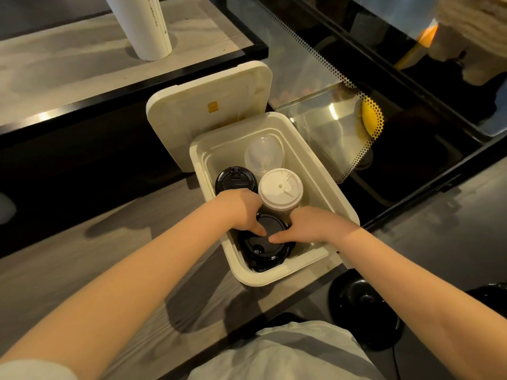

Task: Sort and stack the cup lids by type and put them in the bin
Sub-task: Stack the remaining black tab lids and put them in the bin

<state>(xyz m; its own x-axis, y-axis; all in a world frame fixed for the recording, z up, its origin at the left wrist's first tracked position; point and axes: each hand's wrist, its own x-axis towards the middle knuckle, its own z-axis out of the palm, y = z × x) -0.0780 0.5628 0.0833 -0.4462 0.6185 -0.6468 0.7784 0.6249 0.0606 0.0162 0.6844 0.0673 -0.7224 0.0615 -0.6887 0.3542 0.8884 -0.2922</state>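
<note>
Left hand (241, 212) and right hand (310, 224) grip the black lid stack (263, 246) at centre frame — close against the bin's (274, 281) near wall.

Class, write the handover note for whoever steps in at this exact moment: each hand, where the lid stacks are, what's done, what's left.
Hands: left hand and right hand both grip the near black lid stack from either side, inside the bin.
Also in the bin: black flip-top stack at the left, white stack beside it, clear stack behind.
Done: four stacks sorted by type, all in the bin.
Left: probably just settle the near stack and let go.
</note>
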